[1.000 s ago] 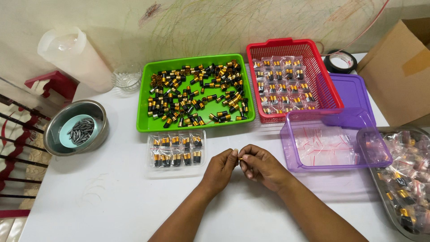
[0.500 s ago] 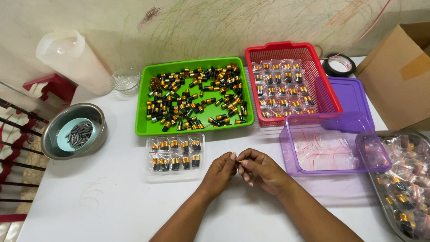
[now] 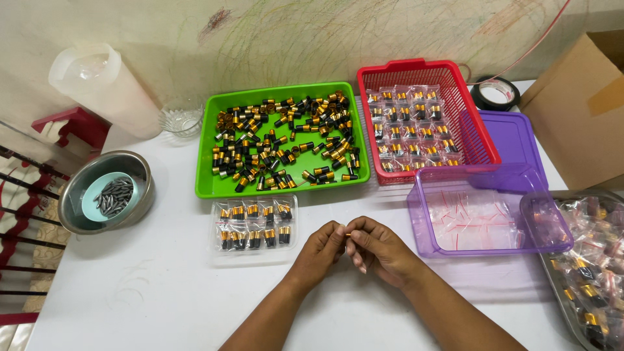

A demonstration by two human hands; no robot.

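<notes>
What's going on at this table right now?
A person's left hand and right hand meet over the white table, pinching a small gold-tipped piece between the fingertips. Just left lies a clear tray of black-and-gold pieces in rows. Behind are a green tray of loose pieces, a red basket of bagged ones and a purple tub holding small empty bags.

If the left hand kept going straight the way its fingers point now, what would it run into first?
The left hand points rightward and already meets the right hand, with a small gold-tipped piece pinched between their fingertips. That comes first; how the piece is shared is unclear.
</notes>
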